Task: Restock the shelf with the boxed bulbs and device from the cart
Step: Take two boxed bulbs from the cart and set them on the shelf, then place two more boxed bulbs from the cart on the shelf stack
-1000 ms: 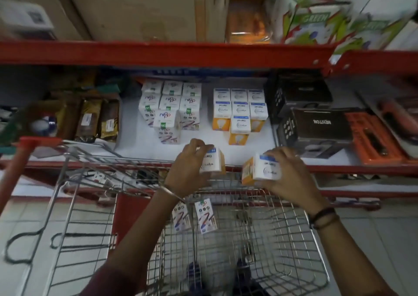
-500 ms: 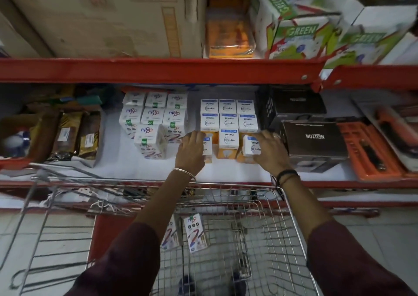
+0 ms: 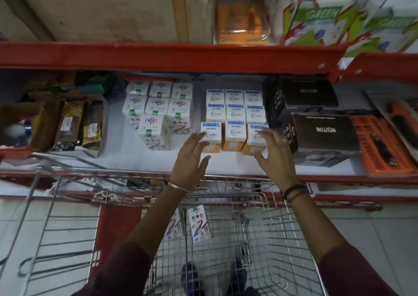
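On the white shelf [image 3: 140, 160] stands a block of white-and-orange bulb boxes [image 3: 235, 112]. Its front row holds a left box [image 3: 211, 135], a middle box [image 3: 234, 135] and a right box [image 3: 255, 137]. My left hand [image 3: 192, 157] hovers open just in front of the left box, fingertips at its face. My right hand [image 3: 273, 153] is open beside the right box, fingers spread. To the left is a group of white bulb boxes with coloured swirls [image 3: 158, 110]. Two more swirl-printed boxes [image 3: 199, 225] lie in the wire cart [image 3: 282, 239] below.
Black boxes [image 3: 323, 132] stand right of the bulbs, then an orange tool case [image 3: 384, 151]. Brown packets [image 3: 74, 126] sit at the left. A red shelf beam [image 3: 169, 55] runs overhead with cartons above it. A second cart [image 3: 56, 227] is at the left.
Both hands carried a white-and-orange box from above the cart to the shelf, set them in the front row, and have now let go and drawn back slightly.
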